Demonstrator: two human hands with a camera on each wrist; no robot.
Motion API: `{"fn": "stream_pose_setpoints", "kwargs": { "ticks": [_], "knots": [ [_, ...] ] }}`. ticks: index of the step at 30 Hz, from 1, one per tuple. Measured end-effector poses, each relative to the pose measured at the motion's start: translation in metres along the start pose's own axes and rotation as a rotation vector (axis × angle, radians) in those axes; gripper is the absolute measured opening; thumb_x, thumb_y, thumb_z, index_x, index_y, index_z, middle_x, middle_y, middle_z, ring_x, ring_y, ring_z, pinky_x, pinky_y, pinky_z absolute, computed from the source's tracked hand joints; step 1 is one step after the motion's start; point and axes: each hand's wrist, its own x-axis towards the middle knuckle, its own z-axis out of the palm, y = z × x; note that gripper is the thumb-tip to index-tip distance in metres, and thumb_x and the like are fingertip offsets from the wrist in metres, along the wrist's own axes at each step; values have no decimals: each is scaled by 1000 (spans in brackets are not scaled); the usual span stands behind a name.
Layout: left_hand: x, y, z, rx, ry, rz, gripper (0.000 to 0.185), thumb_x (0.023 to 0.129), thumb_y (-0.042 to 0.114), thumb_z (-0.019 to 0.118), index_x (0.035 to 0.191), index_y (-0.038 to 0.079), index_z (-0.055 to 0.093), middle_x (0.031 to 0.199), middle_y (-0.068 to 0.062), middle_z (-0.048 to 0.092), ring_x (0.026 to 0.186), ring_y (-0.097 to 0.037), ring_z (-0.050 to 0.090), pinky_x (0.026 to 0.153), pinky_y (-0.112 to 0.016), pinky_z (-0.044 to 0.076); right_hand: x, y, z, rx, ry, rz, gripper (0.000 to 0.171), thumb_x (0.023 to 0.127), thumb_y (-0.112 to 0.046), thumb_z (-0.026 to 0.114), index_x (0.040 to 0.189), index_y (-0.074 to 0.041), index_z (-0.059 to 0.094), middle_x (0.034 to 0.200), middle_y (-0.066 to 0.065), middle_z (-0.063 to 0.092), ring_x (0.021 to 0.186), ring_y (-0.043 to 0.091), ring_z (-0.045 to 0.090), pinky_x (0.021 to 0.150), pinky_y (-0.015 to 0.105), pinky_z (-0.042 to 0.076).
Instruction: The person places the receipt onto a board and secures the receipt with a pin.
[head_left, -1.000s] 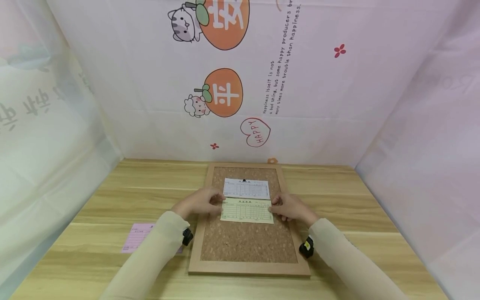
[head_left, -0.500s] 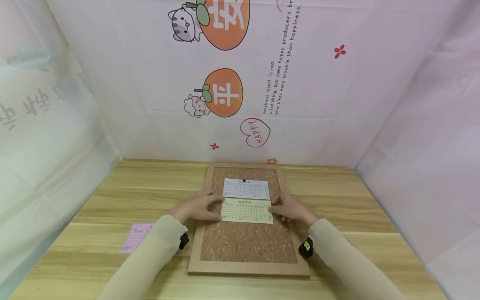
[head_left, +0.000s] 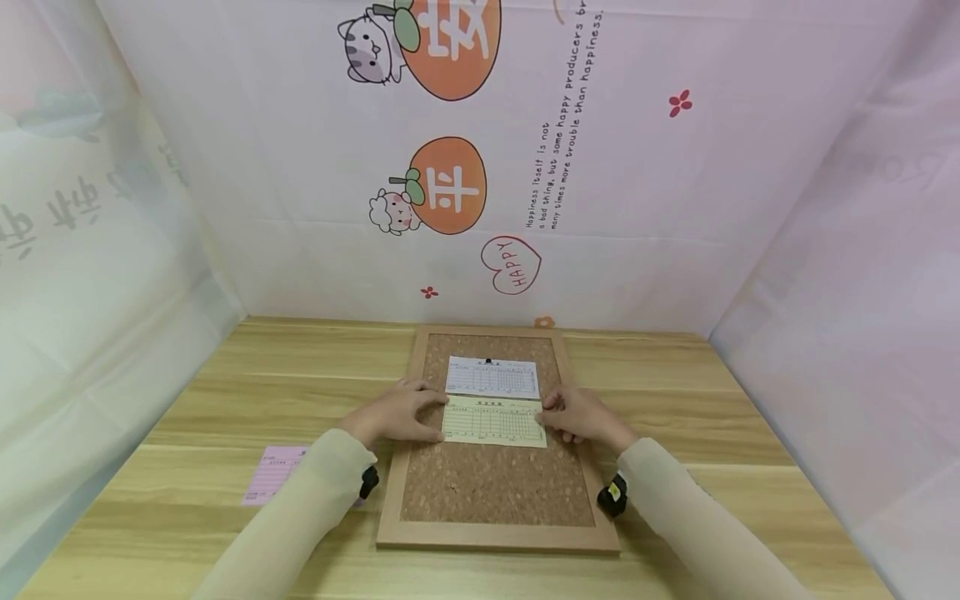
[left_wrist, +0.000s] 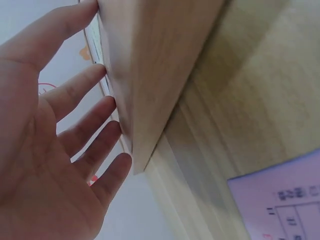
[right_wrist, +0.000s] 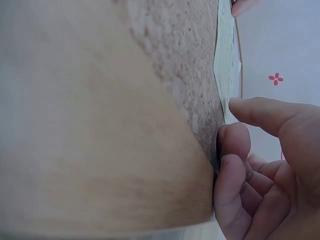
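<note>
I am looking down at a wooden table [head_left: 225, 400] with a cork board [head_left: 495, 483] lying flat at the middle, its far end close to the table's back edge. Two paper slips sit on the cork. A white slip [head_left: 492, 377] lies near the board's far end, fixed by a small dark pin [head_left: 489, 362] at its top edge. Just below it, edges nearly touching, lies a yellow slip [head_left: 493, 421], and I see no pin on it.

My left hand [head_left: 393, 412] rests at the board's left frame, fingers straight and spread, tips pressing the yellow slip's left edge; the left wrist view shows those fingers [left_wrist: 90, 125] laid flat against the frame, curled round nothing. My right hand [head_left: 581, 414] sits at the slip's right edge. In the right wrist view the index finger [right_wrist: 260, 112] reaches to the paper's edge while the other fingers curl loosely; I cannot tell whether it pinches the slip or only touches it.

A pink slip [head_left: 276, 475] lies on the table towards the front left corner, partly under my left sleeve.

My judgement: the yellow slip is held by finger pressure alone, so lifting either hand could let it skew or slide over the white slip.
</note>
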Motion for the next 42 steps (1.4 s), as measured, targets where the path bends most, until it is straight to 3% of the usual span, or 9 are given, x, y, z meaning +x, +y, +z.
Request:
{"fn": "stream_pose_setpoints", "kwargs": {
  "ticks": [12,23,30,34,42],
  "knots": [
    [4,-3,3,-33,11,-4,64,85,38,81,139,12,59,144,-15,47,133,-35,43,108,-53,37,-6,5,-9,63,6,1,25,100,-22,63,114,-2,64,85,12,64,67,23,59,55,33,51],
    [2,-6,4,-47,11,-17,65,85,41,80,141,17,58,143,-12,46,134,-34,41,108,-54,36,-19,16,-45,28,53,-73,31,101,-16,58,121,7,62,92,16,66,76,29,66,67,43,57],
    [1,-6,5,-47,18,-12,65,86,41,80,141,16,58,146,-13,44,137,-35,37,109,-55,34,-27,30,-64,26,47,-70,36,103,-20,57,125,8,60,95,17,66,81,32,66,70,46,56],
    [1,-6,5,-39,19,-10,64,86,41,80,141,16,58,147,-14,44,138,-36,36,109,-56,34,-30,40,-69,53,38,-39,40,103,-20,58,127,11,58,99,20,68,84,32,68,71,43,57],
    [-1,-6,5,-41,19,2,64,86,42,79,141,14,58,146,-14,44,136,-36,38,108,-57,35,-30,60,-70,110,-10,29,36,103,-14,55,125,14,58,103,18,69,76,19,61,58,30,50]
  ]
}}
